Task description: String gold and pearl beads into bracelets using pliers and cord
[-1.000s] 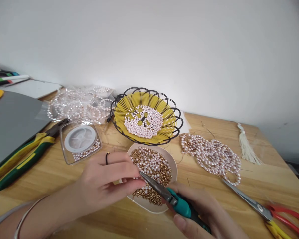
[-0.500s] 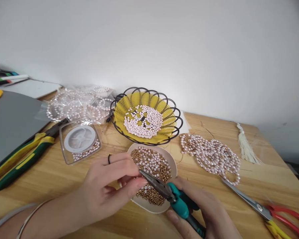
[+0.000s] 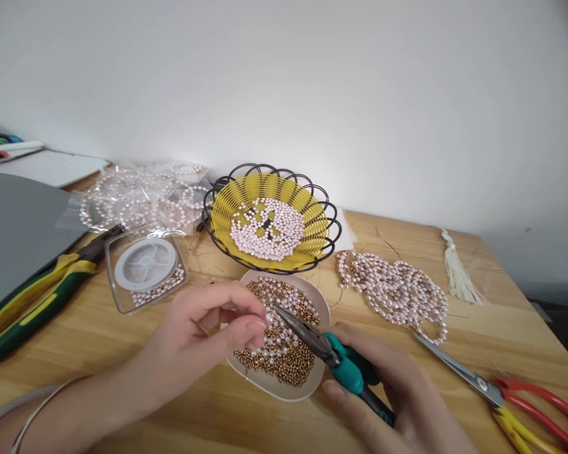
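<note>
My left hand (image 3: 213, 340) is closed in a pinch over the dish, with a small pearl bead (image 3: 268, 318) showing at the fingertips. Whatever else those fingers hold is hidden. In my right hand (image 3: 388, 384) are needle-nose pliers (image 3: 315, 340) with teal and black handles. Their tip points left and sits just beside the bead, a small gap away. Beneath both hands is a pale dish (image 3: 291, 392) with pearl beads (image 3: 288, 302) and gold beads (image 3: 293, 366).
Behind the dish stands a yellow basket (image 3: 319, 236) holding pink pearl beads. Bead strands (image 3: 392, 293), scissors (image 3: 483, 383) and a white tassel (image 3: 457, 271) lie right. Left are a clear box with a spool (image 3: 146, 263), green-yellow pliers (image 3: 52, 296) and bagged beads (image 3: 137, 198).
The pliers' tip has drawn back from my left fingertips, where it was touching. The pearl bead at those fingers now shows. The whole view has shifted slightly.
</note>
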The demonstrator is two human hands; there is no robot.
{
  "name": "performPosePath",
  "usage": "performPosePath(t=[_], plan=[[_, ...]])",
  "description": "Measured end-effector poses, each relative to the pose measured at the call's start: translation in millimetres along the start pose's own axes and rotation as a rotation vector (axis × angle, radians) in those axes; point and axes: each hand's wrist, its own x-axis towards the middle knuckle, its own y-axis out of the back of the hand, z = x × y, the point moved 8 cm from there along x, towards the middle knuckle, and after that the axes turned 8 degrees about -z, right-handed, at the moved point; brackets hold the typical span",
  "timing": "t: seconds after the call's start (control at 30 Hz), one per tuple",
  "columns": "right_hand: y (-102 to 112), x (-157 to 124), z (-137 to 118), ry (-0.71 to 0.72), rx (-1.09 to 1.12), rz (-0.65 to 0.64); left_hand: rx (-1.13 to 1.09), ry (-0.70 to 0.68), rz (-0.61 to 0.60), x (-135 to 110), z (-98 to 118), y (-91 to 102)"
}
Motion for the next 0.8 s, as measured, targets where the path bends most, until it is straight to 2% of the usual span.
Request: performPosePath(t=[0.17,0.37,0.47,0.57,0.7,0.8], plan=[[-9.0,10.1,-10.8,0.048,-0.004,-0.097,-0.104,0.076,0.021,0.5,-10.0,1.4],[-18.4,17.6,-21.6,0.062,0.006,-0.176,-0.114,0.122,-0.049,-0.6,-13.7,-5.0],[-12.2,14.3,-11.6,0.018,0.024,-0.13,0.035,0.121,-0.043,-1.4,-11.1,-2.2],[-6.9,8.3,4.4,-0.062,0.088,-0.069,0.271,0.062,-0.035,-0.7,-4.1,1.8],[-8.4,1.0,21.0,-0.171,0.187,0.006,0.498,-0.005,-0.098,2.8,-0.6,-0.4],[-12.4,0.1,23.2,-0.187,0.251,0.018,0.604,-0.038,-0.133,5.3,-1.9,-2.3]])
